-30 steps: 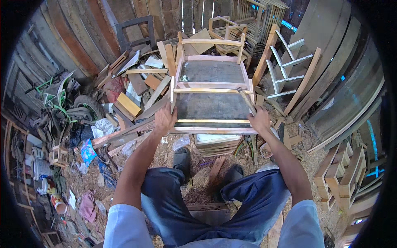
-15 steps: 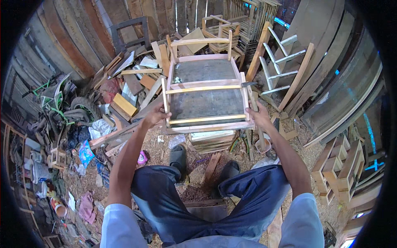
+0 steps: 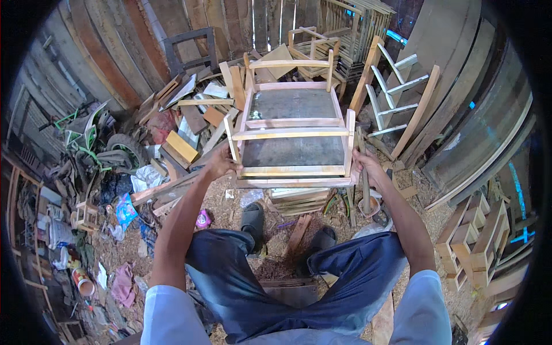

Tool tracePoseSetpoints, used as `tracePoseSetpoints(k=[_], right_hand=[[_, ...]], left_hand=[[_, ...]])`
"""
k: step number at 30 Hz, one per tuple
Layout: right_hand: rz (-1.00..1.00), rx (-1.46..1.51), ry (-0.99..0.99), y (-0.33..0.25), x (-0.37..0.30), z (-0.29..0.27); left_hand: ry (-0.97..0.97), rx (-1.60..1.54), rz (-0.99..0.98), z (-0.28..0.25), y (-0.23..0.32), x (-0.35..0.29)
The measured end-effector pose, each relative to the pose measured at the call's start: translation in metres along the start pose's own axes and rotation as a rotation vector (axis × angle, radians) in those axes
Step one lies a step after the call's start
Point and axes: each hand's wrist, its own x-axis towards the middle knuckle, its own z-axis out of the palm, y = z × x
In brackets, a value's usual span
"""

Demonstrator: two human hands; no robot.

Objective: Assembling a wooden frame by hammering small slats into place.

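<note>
An open frame of pale wooden bars [image 3: 293, 133], with short posts at its corners, lies over a dark grey board [image 3: 296, 105] in front of me. My left hand [image 3: 222, 162] is closed on the frame's near left corner, fingers against the post. At the near right corner, my right hand [image 3: 370, 167] wraps round the wooden handle of a hammer [image 3: 365, 187] and also touches the frame's side. The handle hangs roughly upright below that hand; the hammer's head is hard to make out beside the right post.
Offcuts [image 3: 198, 109] heap up behind on the left, near a small green motorbike [image 3: 86, 138]. A ladder-like wooden piece [image 3: 397, 95] leans at the right. Small wooden frames [image 3: 477, 236] stand lower right. Stacked slats [image 3: 302, 200] sit between my feet and the board; shavings cover the floor.
The whole scene has shifted slightly right in view. The frame's near posts stand differently against the board, as if tilted a little. The hammer's head, plain before, is now mostly hidden.
</note>
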Motion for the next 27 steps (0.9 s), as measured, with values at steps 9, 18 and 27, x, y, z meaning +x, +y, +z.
tracePoseSetpoints(k=[9,18,27], right_hand=[[-0.111,-0.494,0.010,-0.022,-0.044,0.041],[-0.270,-0.744,0.082,-0.024,-0.063,0.057],[-0.400,-0.962,0.124,-0.010,-0.061,0.041]], left_hand=[[0.059,0.309,0.123,0.003,0.024,-0.026],[0.154,0.340,0.231,0.009,0.023,-0.045],[-0.053,0.349,0.230,0.004,0.006,-0.044]])
